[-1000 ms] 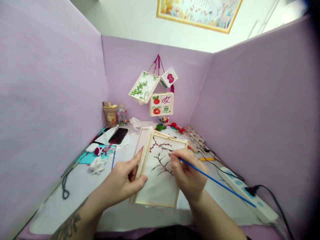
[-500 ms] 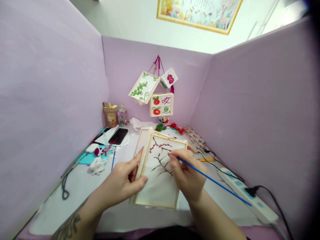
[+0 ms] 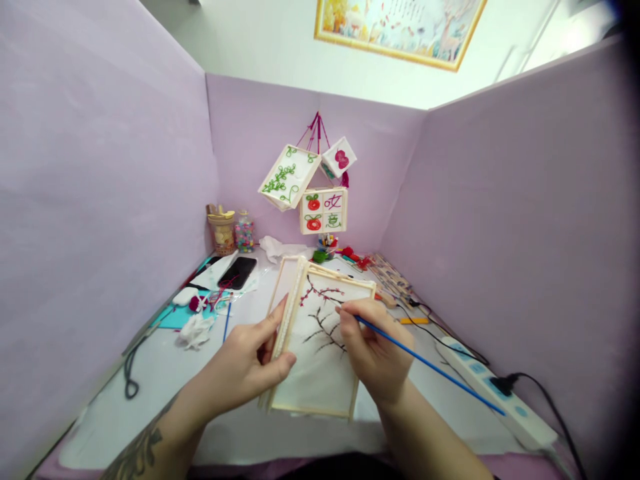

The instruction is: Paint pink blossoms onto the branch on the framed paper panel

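Note:
My left hand (image 3: pixel 253 357) grips the left edge of a wood-framed box lantern (image 3: pixel 315 387), thumb on the front and fingers behind. Its white front panel bears dark painted branches, the upper one dotted with small red blossoms. In my right hand (image 3: pixel 377 347) a long blue paintbrush (image 3: pixel 430 360) is pinched, its handle slanting down to the right. The brush tip is near the panel's upper right, by the branches; my fingers hide it, so I cannot tell whether it touches.
Framed decorated panels (image 3: pixel 324 211) hang on the back wall. At left lie a phone (image 3: pixel 238 273), crumpled tissue (image 3: pixel 195 331), another blue brush (image 3: pixel 227 323) and scissors (image 3: pixel 131 373). A bead jar (image 3: pixel 245 232) stands behind. A power strip (image 3: pixel 500 393) with cables runs along the right.
Almost nothing differs. The view has shifted very slightly, and both hands keep their hold on the lantern and the paintbrush.

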### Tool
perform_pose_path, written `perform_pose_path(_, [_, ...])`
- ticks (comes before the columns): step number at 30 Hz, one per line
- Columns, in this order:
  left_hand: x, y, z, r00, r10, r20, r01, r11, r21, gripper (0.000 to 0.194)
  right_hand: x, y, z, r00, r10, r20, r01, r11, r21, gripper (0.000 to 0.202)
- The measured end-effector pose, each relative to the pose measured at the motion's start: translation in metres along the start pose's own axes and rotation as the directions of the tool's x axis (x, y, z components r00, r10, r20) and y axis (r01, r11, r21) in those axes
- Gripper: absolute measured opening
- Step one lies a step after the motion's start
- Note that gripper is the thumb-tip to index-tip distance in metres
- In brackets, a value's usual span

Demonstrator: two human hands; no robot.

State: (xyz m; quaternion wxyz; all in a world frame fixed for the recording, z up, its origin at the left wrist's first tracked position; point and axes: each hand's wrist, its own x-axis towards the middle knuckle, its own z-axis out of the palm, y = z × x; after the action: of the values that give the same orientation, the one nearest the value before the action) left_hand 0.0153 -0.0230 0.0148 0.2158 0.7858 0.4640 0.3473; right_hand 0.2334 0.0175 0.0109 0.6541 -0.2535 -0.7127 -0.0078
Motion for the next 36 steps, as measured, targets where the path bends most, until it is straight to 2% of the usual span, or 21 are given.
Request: perform_pose_path(36, [-0.0002, 0.0010, -0.0001, 1.000, -0.026, -0.006, 0.026, 1.000, -0.008, 0.076, 0.0003, 0.0005, 0.0009, 1.000, -0.005, -0.006, 0.005, 1.000, 0.011, 0.017])
